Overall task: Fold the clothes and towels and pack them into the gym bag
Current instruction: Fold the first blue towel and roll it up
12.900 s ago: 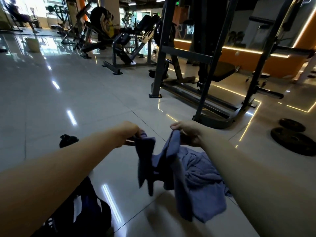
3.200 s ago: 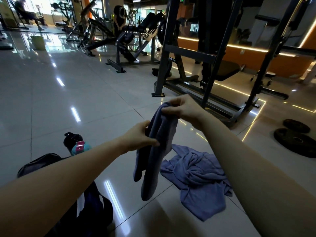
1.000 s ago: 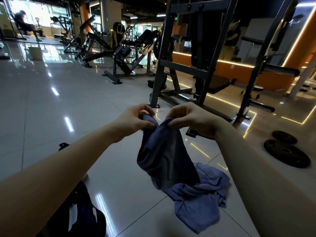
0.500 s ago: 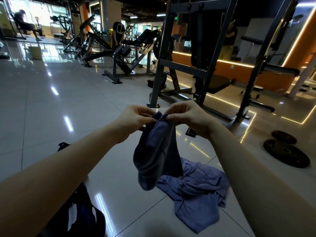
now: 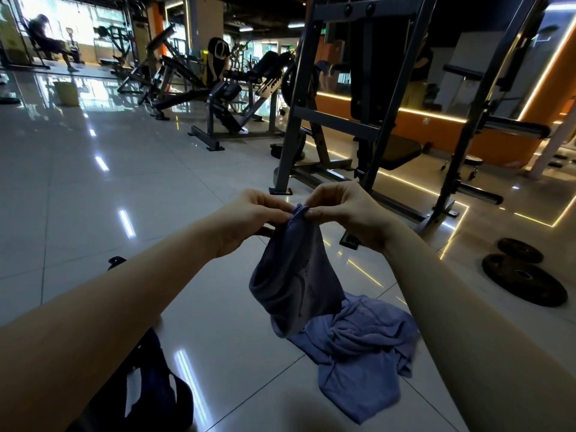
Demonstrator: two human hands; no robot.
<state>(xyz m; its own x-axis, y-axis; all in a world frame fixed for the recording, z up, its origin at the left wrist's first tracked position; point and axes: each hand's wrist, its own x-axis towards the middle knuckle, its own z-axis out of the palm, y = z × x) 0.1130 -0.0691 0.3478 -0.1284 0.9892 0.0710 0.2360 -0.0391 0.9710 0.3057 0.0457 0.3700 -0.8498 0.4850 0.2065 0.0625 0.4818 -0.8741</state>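
Low and left of the grip, gym bag (image 5: 156,397): dark and slumped on the tiles, partly behind the left forearm. I cannot tell whether its mouth is open.
Left hand (image 5: 249,218): thumb and fingers pinch the top edge of the cloth.
Small purple cloth (image 5: 293,275): hangs in the air from the pinch and sags into a loose pouch (garment or small towel, I cannot say). By its drape it looks light, thin and limp, so it will probably not keep a crease unaided. It is best taken at the corners along the stitched hem, then laid flat.
Right hand (image 5: 346,213): fingertips are closed on the same edge, just beside the left hand's pinch.
Below and right of the grip, towel (image 5: 364,353): a crumpled purple heap on the floor, not yet folded. It looks thicker and likely heavier, and it is soft, so take it by two corners.
Floor (image 5: 93,213): glossy pale tiles, hard and flat, probably slick under folded cloth.
Far right of the grip, weight plates (image 5: 523,283): two dark discs lying flat, well apart from the towel.
Beyond the grip, rack (image 5: 336,123): a dark steel frame, with gym machines behind it.
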